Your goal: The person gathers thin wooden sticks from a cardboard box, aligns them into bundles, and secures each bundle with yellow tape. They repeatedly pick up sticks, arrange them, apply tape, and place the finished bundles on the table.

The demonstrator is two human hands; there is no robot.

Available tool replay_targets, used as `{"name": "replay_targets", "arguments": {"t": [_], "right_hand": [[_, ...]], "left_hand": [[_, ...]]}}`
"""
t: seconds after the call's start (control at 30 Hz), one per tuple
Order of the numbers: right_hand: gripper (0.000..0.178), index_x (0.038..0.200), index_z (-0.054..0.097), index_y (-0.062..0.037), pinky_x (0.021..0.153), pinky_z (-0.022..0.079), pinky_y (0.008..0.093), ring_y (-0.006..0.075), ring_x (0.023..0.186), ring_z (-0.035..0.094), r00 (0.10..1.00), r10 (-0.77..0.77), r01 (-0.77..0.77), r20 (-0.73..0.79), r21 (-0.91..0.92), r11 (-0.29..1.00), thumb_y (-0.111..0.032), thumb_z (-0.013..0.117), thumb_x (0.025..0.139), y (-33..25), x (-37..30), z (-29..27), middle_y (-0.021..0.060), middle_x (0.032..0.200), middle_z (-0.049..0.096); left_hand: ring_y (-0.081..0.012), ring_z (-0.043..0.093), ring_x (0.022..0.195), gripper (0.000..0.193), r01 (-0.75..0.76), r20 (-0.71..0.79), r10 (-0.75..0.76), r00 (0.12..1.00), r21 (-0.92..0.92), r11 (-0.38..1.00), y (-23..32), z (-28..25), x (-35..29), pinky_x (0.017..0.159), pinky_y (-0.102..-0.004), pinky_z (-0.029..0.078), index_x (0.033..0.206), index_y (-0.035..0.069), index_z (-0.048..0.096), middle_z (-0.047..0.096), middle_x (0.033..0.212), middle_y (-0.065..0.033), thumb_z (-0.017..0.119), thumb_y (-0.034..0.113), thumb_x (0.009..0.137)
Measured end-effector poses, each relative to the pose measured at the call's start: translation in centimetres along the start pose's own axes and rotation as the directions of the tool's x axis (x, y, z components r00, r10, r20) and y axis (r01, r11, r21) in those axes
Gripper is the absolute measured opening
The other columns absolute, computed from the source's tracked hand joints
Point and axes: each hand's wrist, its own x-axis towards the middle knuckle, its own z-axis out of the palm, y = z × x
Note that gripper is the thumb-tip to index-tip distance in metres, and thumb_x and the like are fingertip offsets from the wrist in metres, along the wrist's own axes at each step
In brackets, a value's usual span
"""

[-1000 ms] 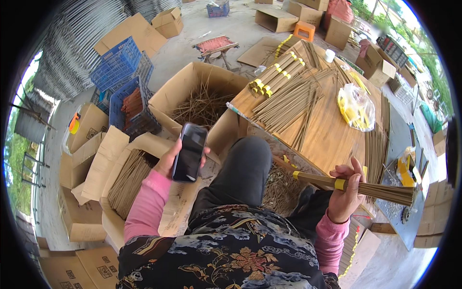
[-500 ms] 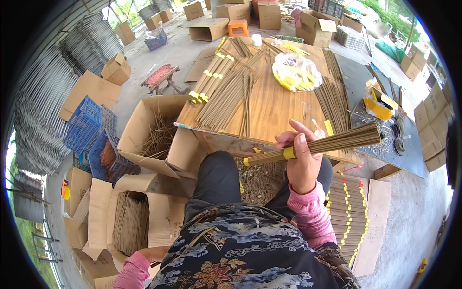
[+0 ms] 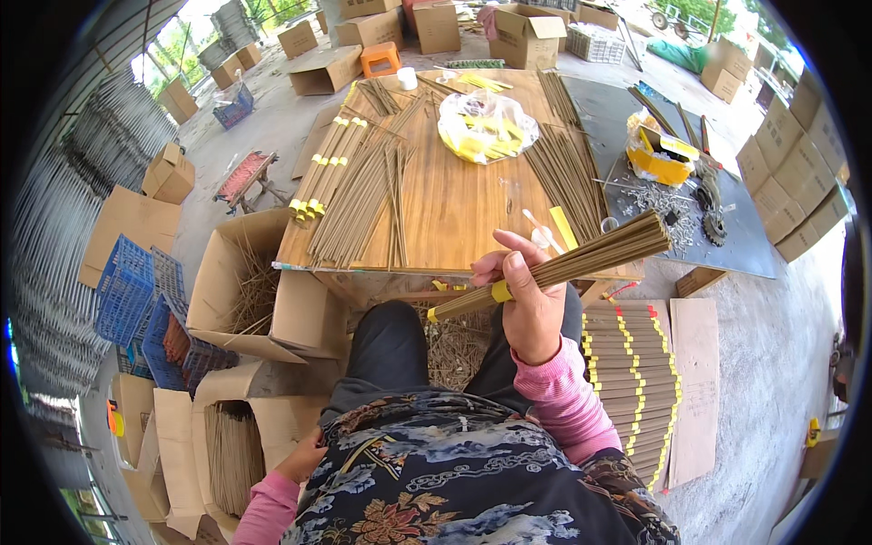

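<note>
A bundle of thin brown incense sticks (image 3: 590,254) lies slantwise in my right hand (image 3: 531,313), above my right thigh and the near edge of the table. Yellow bands wrap the bundle at its lower left end and near my fingers, while the upper right end fans out loosely. My thumb presses on it from the near side. Down at my left side, my left hand (image 3: 302,459) is against my patterned shirt, with its fingertips hidden there. Beside it stands an open carton of upright brown sticks (image 3: 234,454).
On the wooden table (image 3: 445,218) lie loose sticks (image 3: 363,195), banded bundles (image 3: 329,168) and a clear bag of yellow strips (image 3: 486,127). Finished bundles (image 3: 631,381) line cardboard at my right. A carton with broken sticks (image 3: 250,300) and blue crates (image 3: 141,286) stand left.
My view has swung right, so the table appears farther left. My left hand has come up from the stick carton to my shirt. My right hand still holds the bundle.
</note>
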Motion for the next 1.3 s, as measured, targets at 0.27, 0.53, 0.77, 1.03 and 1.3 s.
{"name": "replay_targets", "arguments": {"t": [0.27, 0.53, 0.77, 1.03, 1.3], "right_hand": [[0.028, 0.111, 0.053, 0.0026, 0.070, 0.047, 0.0261, 0.0139, 0.073, 0.058, 1.000, 0.007, -0.007, 0.015, -0.030, 1.000, -0.013, 0.054, 0.087, -0.1, -0.2, -0.6, 0.0101, 0.083, 0.062], [0.027, 0.110, 0.053, 0.0029, 0.069, 0.047, 0.0253, 0.0128, 0.071, 0.058, 0.998, 0.049, -0.048, 0.031, -0.038, 0.998, -0.011, 0.054, 0.087, 0.1, -0.2, -0.2, 0.0090, 0.082, 0.062], [0.029, 0.107, 0.054, 0.0049, 0.067, 0.047, 0.0248, 0.0135, 0.070, 0.058, 0.981, 0.167, -0.152, 0.101, -0.138, 0.979, -0.016, 0.054, 0.088, 1.7, 0.1, 0.9, 0.0095, 0.080, 0.063], [0.026, 0.098, 0.058, 0.0037, 0.059, 0.047, 0.0217, 0.0087, 0.064, 0.055, 0.858, 0.410, -0.322, 0.308, -0.300, 0.898, -0.018, 0.060, 0.085, 1.9, 0.0, 2.2, 0.0047, 0.074, 0.060], [0.020, 0.088, 0.060, 0.0005, 0.060, 0.047, 0.0236, 0.0087, 0.064, 0.056, 0.567, 0.583, -0.324, 0.582, -0.493, 0.807, -0.018, 0.062, 0.082, 3.1, -1.1, 5.8, 0.0042, 0.071, 0.061]], "left_hand": [[-0.0378, 0.053, 0.092, 0.043, -0.138, -0.197, 0.118, 0.973, -0.093, 0.986, 6.2, 2.8, -1.6, 0.081, -0.0322, 0.043, 0.114, -0.003, 0.046, 0.054, 0.103, -0.0255, 0.054, 0.006, 0.072], [-0.0391, 0.052, 0.097, 0.043, -0.065, -0.263, 0.268, 0.927, 0.589, 0.805, -2.7, 1.6, 4.5, 0.081, -0.0344, 0.043, 0.117, -0.004, 0.044, 0.051, 0.110, -0.0279, 0.055, 0.007, 0.076], [-0.0334, 0.056, 0.094, 0.042, -0.033, -0.064, 0.131, 0.989, 0.774, 0.632, -1.9, 0.4, 1.6, 0.080, -0.0326, 0.043, 0.117, -0.006, 0.045, 0.055, 0.105, -0.0250, 0.054, 0.013, 0.081], [-0.0232, 0.054, 0.104, 0.056, -0.461, -0.105, 0.503, 0.858, 0.277, 0.843, 14.7, -1.6, -4.3, 0.088, -0.0325, 0.043, 0.130, 0.000, 0.034, 0.053, 0.115, -0.0205, 0.059, 0.017, 0.082], [-0.0184, 0.054, 0.086, 0.082, -0.786, 0.000, 0.930, 0.369, -0.534, 0.312, 32.4, 6.2, -1.7, 0.077, -0.0326, 0.045, 0.132, -0.001, 0.022, 0.053, 0.095, -0.0114, 0.071, 0.028, 0.073]]}}
